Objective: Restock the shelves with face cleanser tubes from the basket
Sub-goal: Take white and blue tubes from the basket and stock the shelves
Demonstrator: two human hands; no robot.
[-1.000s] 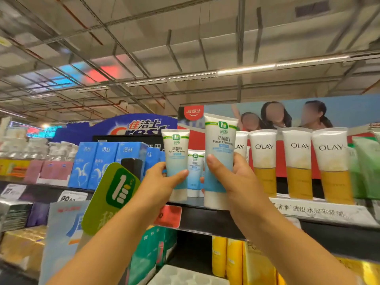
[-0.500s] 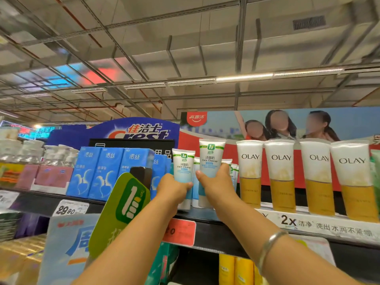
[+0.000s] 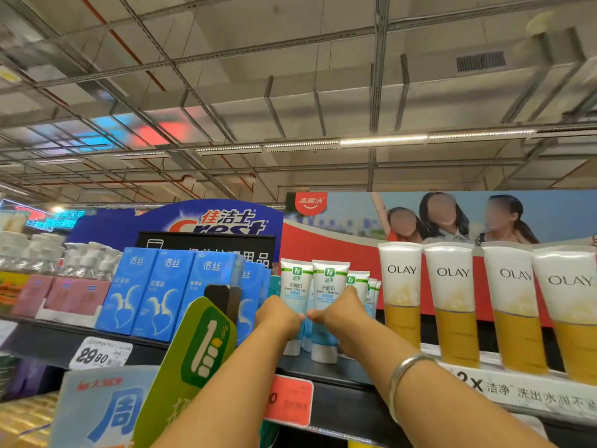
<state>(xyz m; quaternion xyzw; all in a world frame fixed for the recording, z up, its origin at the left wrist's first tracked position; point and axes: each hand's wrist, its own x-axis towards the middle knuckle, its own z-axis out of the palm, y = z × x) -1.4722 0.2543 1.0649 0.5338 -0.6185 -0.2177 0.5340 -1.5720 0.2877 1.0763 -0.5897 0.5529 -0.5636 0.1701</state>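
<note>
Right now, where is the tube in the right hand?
In the head view, the right hand holds its tube upright on the top shelf, right of the left hand's tube and left of the Olay tubes.

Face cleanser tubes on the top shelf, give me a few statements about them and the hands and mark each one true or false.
1. Each hand grips one face cleanser tube: the left hand the left tube, the right hand the right tube. True.
2. Both held tubes stand cap down on the shelf. True.
3. The Olay tubes stand to the left of the face cleanser tubes. False: they stand to the right.
4. The bracelet is on the left wrist. False: it is on the right wrist.
5. Blue boxes stand left of the face cleanser tubes. True.
</note>
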